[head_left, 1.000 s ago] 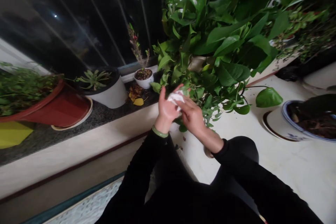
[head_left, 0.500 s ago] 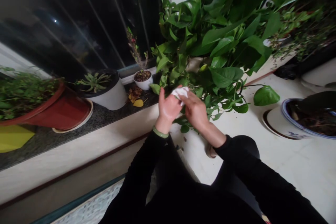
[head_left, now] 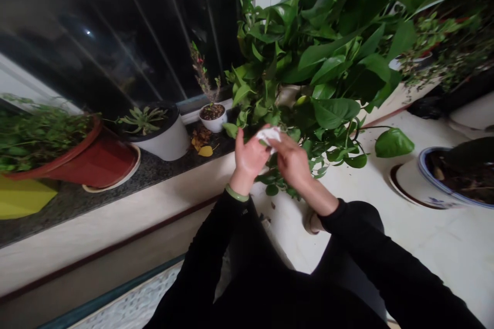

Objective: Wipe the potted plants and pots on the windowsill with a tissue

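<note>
My right hand [head_left: 292, 158] pinches a crumpled white tissue [head_left: 269, 135] with bent fingers. Palm up beneath it lies my left hand [head_left: 250, 157], its thumb spread away and its palm flat. The tissue covers part of the left fingers, and a small bit of green shows at its lower edge. Both hands are in front of a large leafy green plant [head_left: 328, 67], close to its lower trailing leaves. Whether the left fingers touch a leaf under the tissue is hard to make out.
Along the dark stone sill [head_left: 154, 172] stand a small white pot [head_left: 214, 122], a larger white pot [head_left: 165, 141] and a red-brown pot [head_left: 116, 159]. Fallen yellow leaves [head_left: 205, 150] lie between them. A blue-rimmed pot [head_left: 417, 182] is on the pale floor at right.
The view has shifted slightly, so the scene sits a little further right. My right hand with the tissue has moved slightly over the left fingers; the left hand keeps its pose.
</note>
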{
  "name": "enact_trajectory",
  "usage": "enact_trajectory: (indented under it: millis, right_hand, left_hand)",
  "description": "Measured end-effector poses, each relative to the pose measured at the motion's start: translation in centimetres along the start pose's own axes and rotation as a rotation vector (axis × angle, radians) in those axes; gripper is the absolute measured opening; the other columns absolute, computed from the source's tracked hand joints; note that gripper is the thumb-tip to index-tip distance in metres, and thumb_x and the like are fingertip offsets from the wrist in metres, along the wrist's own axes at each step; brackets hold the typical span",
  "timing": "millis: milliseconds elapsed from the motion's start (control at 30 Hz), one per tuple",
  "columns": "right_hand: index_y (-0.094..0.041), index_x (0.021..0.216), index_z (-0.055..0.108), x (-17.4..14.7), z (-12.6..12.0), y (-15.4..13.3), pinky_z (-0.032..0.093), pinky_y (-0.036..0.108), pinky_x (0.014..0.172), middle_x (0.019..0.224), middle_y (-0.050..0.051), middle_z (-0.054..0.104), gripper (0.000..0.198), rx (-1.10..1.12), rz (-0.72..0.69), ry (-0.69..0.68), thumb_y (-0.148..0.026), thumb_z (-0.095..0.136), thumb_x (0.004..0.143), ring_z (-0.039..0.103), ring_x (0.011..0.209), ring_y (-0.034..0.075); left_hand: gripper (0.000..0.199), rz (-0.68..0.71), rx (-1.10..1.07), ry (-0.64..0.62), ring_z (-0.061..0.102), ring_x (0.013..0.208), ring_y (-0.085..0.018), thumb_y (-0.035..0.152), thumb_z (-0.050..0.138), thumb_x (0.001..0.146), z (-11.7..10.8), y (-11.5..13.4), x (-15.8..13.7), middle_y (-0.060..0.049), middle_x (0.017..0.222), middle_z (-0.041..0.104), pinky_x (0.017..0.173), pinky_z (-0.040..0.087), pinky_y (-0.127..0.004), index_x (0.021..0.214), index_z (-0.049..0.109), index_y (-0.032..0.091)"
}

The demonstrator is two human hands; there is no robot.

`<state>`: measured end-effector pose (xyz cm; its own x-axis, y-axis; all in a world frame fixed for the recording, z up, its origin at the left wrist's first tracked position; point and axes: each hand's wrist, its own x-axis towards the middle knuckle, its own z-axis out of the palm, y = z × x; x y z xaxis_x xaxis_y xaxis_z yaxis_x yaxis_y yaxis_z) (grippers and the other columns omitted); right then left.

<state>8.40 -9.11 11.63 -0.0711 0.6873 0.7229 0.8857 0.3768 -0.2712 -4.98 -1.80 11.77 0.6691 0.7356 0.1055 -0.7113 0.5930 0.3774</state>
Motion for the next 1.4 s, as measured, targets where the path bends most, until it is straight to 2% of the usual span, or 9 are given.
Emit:
enact_trajectory:
  millis: [100, 167, 300, 433, 667, 833, 967, 1267, 1400]
  right_hand:
    - [-0.028, 0.137, 0.076, -1.5, 0.6, -1.9, 0.057, 0.049, 0.120, 0.146, 0.005, 0.074, 0.069, 0.172, -0.038, -0.123, 0.004, 0.047, 0.084, 0.067, 0.141, 0.024]
    - [-0.030, 0.137, 0.076, -1.7, 0.0, -2.9, 0.064, 0.041, 0.110, 0.143, 0.003, 0.076, 0.068, 0.272, -0.017, -0.128, 0.002, 0.044, 0.087, 0.074, 0.131, 0.021]
    - [-0.029, 0.134, 0.078, 0.9, -1.9, -3.2, 0.063, 0.039, 0.108, 0.140, 0.002, 0.078, 0.063, 0.290, 0.034, -0.005, -0.002, 0.044, 0.089, 0.075, 0.129, 0.021]
    - [-0.026, 0.132, 0.080, 5.1, -2.4, -1.9, 0.060, 0.043, 0.114, 0.135, 0.001, 0.080, 0.060, 0.169, 0.029, 0.090, -0.004, 0.044, 0.089, 0.074, 0.130, 0.022]
    - [-0.025, 0.134, 0.079, 8.3, -2.3, 0.4, 0.062, 0.048, 0.111, 0.132, 0.003, 0.081, 0.060, 0.017, 0.028, 0.161, -0.006, 0.046, 0.087, 0.077, 0.124, 0.027]
    - [-0.023, 0.136, 0.077, 8.8, -2.2, 0.0, 0.062, 0.046, 0.111, 0.137, 0.005, 0.079, 0.056, -0.070, -0.008, 0.104, -0.007, 0.048, 0.090, 0.075, 0.128, 0.029]
    - [-0.023, 0.138, 0.075, 9.1, -1.7, -0.1, 0.063, 0.046, 0.109, 0.138, 0.008, 0.078, 0.054, -0.149, -0.030, 0.073, -0.006, 0.047, 0.094, 0.074, 0.130, 0.030]
    - [-0.020, 0.138, 0.074, 4.8, 2.3, -1.4, 0.048, 0.058, 0.128, 0.151, 0.013, 0.070, 0.054, -0.087, -0.113, -0.024, -0.003, 0.049, 0.093, 0.059, 0.150, 0.031]
    - [-0.024, 0.140, 0.074, 3.4, 2.3, -2.6, 0.058, 0.050, 0.119, 0.150, 0.007, 0.071, 0.063, 0.057, -0.144, -0.128, 0.001, 0.047, 0.089, 0.066, 0.143, 0.026]
  left_hand:
    - [0.076, 0.000, 0.034, 0.102, 0.061, 0.145, -0.037, 0.072, 0.029, 0.105, -0.6, 0.1, 0.0, -0.017, 0.132, 0.077, 0.121, 0.047, -0.051, 0.132, 0.073, 0.016]
    - [0.068, 0.041, 0.055, 0.210, 0.062, 0.144, -0.035, 0.066, 0.033, 0.107, -1.0, 0.4, 0.4, -0.017, 0.126, 0.079, 0.120, 0.048, -0.050, 0.126, 0.076, 0.016]
    - [0.048, 0.193, 0.096, 0.318, 0.065, 0.140, -0.026, 0.052, 0.044, 0.110, -1.0, 1.8, 2.2, -0.009, 0.111, 0.081, 0.118, 0.049, -0.038, 0.112, 0.078, 0.018]
    - [0.038, 0.245, 0.050, 0.342, 0.068, 0.134, -0.020, 0.042, 0.048, 0.110, -0.4, 3.1, 4.2, -0.007, 0.118, 0.081, 0.113, 0.051, -0.030, 0.118, 0.077, 0.018]
    - [0.045, 0.064, -0.028, 0.160, 0.075, 0.124, -0.027, 0.045, 0.048, 0.108, 0.3, 4.6, 5.2, -0.012, 0.121, 0.082, 0.111, 0.056, -0.041, 0.139, 0.070, 0.019]
    - [0.049, -0.041, -0.020, 0.033, 0.076, 0.123, -0.032, 0.047, 0.047, 0.108, 0.8, 5.0, 5.8, -0.014, 0.119, 0.083, 0.113, 0.055, -0.046, 0.139, 0.070, 0.017]
    - [0.046, -0.059, -0.027, 0.016, 0.076, 0.123, -0.032, 0.044, 0.046, 0.109, 1.6, 5.3, 5.5, -0.013, 0.114, 0.083, 0.113, 0.056, -0.046, 0.137, 0.070, 0.016]
    - [0.062, -0.046, -0.041, -0.002, 0.073, 0.129, -0.035, 0.063, 0.036, 0.109, 2.0, 4.6, 2.8, -0.012, 0.120, 0.082, 0.112, 0.057, -0.050, 0.136, 0.071, 0.020]
    - [0.072, 0.005, 0.038, -0.044, 0.075, 0.122, -0.033, 0.067, 0.026, 0.109, 0.6, 4.2, 2.4, -0.011, 0.093, 0.082, 0.116, 0.052, -0.049, 0.138, 0.072, 0.020]
